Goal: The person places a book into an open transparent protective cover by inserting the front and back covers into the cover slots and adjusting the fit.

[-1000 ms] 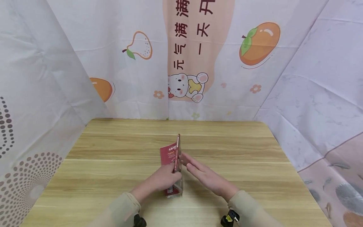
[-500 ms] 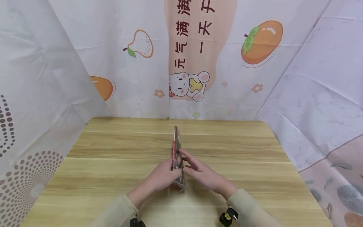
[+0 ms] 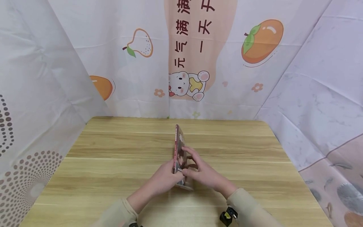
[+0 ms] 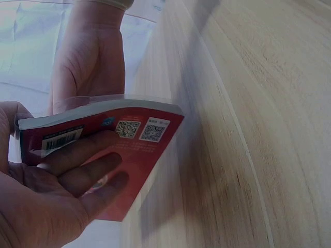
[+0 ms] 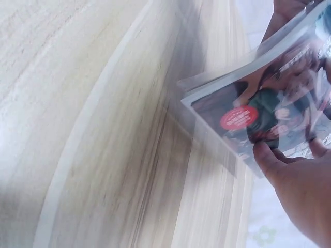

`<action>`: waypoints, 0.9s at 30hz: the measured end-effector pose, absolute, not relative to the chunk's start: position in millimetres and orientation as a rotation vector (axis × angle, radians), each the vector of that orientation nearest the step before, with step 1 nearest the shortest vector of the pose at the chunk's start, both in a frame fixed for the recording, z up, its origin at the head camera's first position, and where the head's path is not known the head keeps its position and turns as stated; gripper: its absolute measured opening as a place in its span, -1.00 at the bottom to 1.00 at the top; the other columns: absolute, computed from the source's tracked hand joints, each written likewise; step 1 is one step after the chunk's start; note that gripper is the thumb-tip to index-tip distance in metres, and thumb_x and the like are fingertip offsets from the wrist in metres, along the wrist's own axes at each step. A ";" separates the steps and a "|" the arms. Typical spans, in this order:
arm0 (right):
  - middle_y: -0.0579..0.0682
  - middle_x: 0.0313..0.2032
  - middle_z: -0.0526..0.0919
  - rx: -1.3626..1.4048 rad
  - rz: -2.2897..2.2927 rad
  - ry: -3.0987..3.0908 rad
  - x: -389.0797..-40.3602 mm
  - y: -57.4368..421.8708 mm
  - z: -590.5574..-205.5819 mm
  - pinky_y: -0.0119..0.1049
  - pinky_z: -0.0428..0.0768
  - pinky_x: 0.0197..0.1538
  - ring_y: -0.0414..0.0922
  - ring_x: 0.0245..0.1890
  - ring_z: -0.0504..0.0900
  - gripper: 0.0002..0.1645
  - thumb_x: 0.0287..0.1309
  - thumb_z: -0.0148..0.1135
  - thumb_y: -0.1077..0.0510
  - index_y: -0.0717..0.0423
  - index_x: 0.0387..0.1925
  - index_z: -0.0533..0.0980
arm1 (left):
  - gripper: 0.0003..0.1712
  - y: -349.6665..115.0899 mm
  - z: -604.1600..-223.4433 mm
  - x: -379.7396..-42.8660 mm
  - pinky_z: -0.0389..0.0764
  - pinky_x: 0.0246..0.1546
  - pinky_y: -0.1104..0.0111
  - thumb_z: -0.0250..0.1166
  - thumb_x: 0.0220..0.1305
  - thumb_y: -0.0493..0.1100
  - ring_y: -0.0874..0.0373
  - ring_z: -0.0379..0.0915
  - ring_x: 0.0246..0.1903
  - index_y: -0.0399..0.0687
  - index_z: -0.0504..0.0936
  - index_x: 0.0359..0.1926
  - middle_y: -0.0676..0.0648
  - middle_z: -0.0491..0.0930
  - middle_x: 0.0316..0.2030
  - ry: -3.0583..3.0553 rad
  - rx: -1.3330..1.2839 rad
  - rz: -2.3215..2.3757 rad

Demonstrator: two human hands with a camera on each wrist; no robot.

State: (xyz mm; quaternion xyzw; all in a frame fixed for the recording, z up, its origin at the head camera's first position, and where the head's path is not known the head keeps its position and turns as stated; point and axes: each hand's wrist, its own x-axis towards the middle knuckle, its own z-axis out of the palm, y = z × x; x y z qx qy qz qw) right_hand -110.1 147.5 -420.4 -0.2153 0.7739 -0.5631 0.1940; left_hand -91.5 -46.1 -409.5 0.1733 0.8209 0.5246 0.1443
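Observation:
A thin book (image 3: 179, 151) in a clear plastic cover stands on edge, tilted, above the table. My left hand (image 3: 162, 180) grips its near part, thumb on the front cover and fingers spread on the back. In the left wrist view the red back cover (image 4: 142, 165) shows a barcode and two QR codes. My right hand (image 3: 206, 175) touches the picture side with slightly bent fingertips. The right wrist view shows that front cover (image 5: 214, 111) with a round red badge, and the right fingers (image 5: 269, 160) against it. The inner pages are hidden.
The wood-grain table (image 3: 113, 148) lies beneath both hands. A printed curtain (image 3: 113, 63) hangs behind its far edge, and further cloths (image 3: 320, 94) hang on both sides.
The book has turned so that its front cover faces right and its red back is out of the head view. The right fingers have come onto the front cover.

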 end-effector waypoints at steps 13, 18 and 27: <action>0.03 0.45 -0.02 -0.300 -1.727 2.011 -119.0 164.0 -440.3 0.16 0.35 0.22 0.18 0.32 0.19 -0.12 0.23 0.26 -0.08 -0.54 0.38 -0.06 | -0.35 -44.2 -403.4 -84.8 0.58 -0.09 0.16 0.18 0.11 -0.26 0.19 0.57 -0.16 -0.11 0.33 0.28 0.00 0.61 -0.03 2.153 0.503 1.665; 0.17 0.38 0.07 -0.205 -1.846 1.854 -121.4 169.0 -442.0 0.07 0.45 0.14 0.15 0.18 0.40 -0.14 0.30 0.19 -0.03 -0.55 0.37 -0.12 | -0.27 -44.8 -399.7 -84.1 0.55 -0.04 0.12 0.20 0.07 -0.28 0.18 0.57 -0.15 -0.04 0.25 0.32 -0.02 0.62 -0.03 2.124 0.470 1.682; 0.20 0.22 0.20 -0.049 -1.921 1.996 -125.1 172.4 -442.8 0.03 0.48 0.11 0.12 0.08 0.48 -0.09 0.20 0.31 -0.02 -0.51 0.38 -0.04 | -0.26 -51.8 -402.9 -93.0 0.43 0.10 -0.05 0.20 0.11 -0.21 0.12 0.50 -0.07 0.04 0.23 0.36 -0.03 0.58 0.03 2.268 0.377 1.604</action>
